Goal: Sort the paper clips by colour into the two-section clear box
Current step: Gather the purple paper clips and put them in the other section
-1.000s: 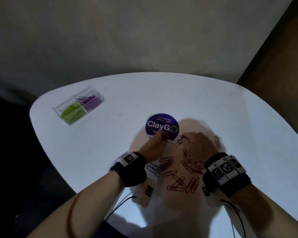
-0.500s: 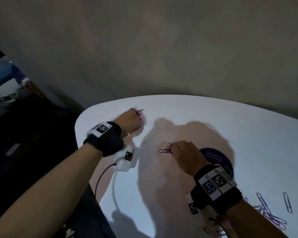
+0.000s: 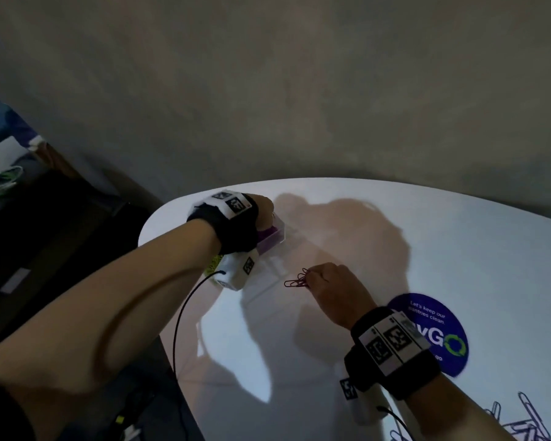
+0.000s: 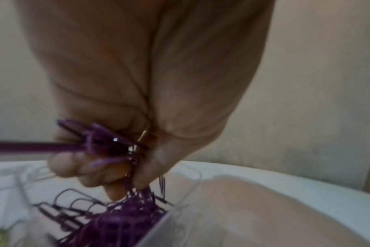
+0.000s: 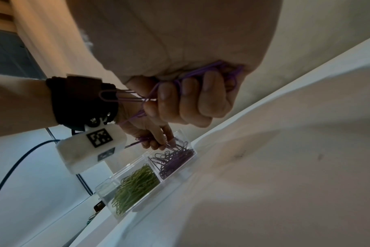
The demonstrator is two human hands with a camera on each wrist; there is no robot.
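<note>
While the left wrist (image 3: 233, 224) hides them, green clips (image 5: 135, 185) show.

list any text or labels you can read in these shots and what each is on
"Let's keep our pantries clean." on the round blue sticker on the white table.
"yGO", the visible end of a bigger word on the same sticker; the right wrist band hides the start.
A small line below it on the sticker: cut off, unreadable.
Square black-and-white code tags on the wrist bands: patterns, no words.
A dark label on the white wrist unit: too blurred to read.
</note>
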